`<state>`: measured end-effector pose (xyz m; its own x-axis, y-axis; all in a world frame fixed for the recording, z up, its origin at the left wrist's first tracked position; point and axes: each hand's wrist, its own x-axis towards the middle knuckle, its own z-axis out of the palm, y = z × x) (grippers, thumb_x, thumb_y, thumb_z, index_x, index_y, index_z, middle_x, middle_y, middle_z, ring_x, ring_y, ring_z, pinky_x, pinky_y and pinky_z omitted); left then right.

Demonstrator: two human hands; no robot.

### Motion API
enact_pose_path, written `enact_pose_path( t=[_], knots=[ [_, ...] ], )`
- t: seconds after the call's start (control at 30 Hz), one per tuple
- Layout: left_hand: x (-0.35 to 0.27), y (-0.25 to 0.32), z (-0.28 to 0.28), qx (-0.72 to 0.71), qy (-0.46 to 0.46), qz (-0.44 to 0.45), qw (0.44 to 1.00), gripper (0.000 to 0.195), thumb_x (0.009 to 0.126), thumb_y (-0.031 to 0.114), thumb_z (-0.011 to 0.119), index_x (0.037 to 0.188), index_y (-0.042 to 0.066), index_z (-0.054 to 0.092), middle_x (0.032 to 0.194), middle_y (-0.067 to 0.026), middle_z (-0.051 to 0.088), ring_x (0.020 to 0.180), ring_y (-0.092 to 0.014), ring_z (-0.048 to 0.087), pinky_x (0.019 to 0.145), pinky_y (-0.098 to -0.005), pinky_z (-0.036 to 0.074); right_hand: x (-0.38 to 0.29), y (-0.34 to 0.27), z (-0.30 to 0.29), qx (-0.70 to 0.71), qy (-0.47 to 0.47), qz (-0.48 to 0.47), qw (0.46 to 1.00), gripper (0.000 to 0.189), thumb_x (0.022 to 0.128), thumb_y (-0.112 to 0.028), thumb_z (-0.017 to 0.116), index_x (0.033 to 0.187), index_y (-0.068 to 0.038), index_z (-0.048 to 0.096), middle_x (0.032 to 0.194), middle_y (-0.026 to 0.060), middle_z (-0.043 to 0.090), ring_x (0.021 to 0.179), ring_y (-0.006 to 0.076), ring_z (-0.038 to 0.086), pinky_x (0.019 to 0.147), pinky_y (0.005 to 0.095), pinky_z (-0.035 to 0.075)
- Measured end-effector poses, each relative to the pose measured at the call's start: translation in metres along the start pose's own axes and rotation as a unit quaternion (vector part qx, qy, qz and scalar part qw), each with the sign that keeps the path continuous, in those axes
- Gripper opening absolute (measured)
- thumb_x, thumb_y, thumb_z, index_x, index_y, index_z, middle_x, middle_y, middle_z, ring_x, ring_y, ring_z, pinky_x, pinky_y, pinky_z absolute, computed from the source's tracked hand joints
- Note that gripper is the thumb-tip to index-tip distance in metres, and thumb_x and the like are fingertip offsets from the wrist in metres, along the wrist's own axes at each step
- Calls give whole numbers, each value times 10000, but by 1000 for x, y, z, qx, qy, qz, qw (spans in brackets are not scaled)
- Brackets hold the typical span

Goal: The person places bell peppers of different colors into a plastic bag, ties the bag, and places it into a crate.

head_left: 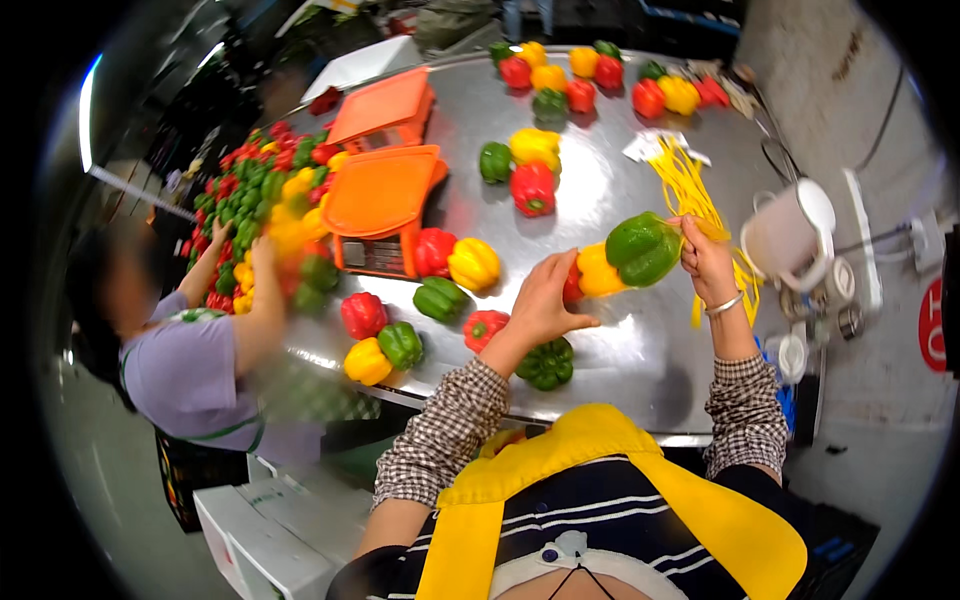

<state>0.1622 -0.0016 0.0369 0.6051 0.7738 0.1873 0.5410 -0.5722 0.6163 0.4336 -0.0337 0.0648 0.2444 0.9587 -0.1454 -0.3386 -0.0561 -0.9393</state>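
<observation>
My left hand [546, 298] is shut on a row of bell peppers: a red one mostly hidden behind its fingers, a yellow bell pepper [598, 271] and a green bell pepper [643, 250]. At the row's right end, my right hand [703, 259] pinches the end of the wrapping by the green pepper's stem, with a yellow strip at its fingers. Yellow mesh strips [684, 180] lie on the steel table just beyond that hand. Below my left hand sit a red bell pepper [484, 330] and a green bell pepper [544, 364].
Orange scales [382, 191] stand left of centre. A co-worker [195, 367] reaches into a pepper pile [255, 180] at the left. Grouped peppers [534, 161] are spread over the steel table [450, 97]. A lidded plastic jug [784, 229] and jars [838, 281] stand at the right by the wall.
</observation>
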Motion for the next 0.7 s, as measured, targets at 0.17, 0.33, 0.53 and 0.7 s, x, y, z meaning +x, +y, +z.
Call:
enact_pose_path(
  t=[0.17,0.33,0.53,0.7],
  knots=[
    [39,16,56,122,9,57,991,1057,547,473,833,1384,51,347,1292,-181,462,1207,-333,440,998,-489,337,-23,56,-56,89,148,51,984,253,956,-279,540,957,-38,618,577,-77,376,416,17,272,366,186,191],
    [75,36,93,236,-126,98,959,1017,565,624,748,1391,156,381,1155,-113,578,1060,-287,552,913,-553,331,-46,121,-91,171,191,64,964,269,963,-273,530,1066,-31,589,647,-43,403,489,40,341,419,193,266],
    [106,37,94,259,-245,36,934,939,598,619,732,1398,280,378,1105,-33,634,931,-269,627,844,-519,367,-56,144,-105,266,194,88,940,292,967,-212,521,1208,-50,551,677,-26,438,538,59,376,472,189,307],
    [129,34,93,229,-323,-40,917,968,599,614,740,1419,292,339,1164,-35,616,983,-291,620,870,-587,376,-55,141,-97,150,215,27,965,296,957,-185,544,1192,-10,578,701,-16,504,585,55,422,515,182,340]
  ],
)
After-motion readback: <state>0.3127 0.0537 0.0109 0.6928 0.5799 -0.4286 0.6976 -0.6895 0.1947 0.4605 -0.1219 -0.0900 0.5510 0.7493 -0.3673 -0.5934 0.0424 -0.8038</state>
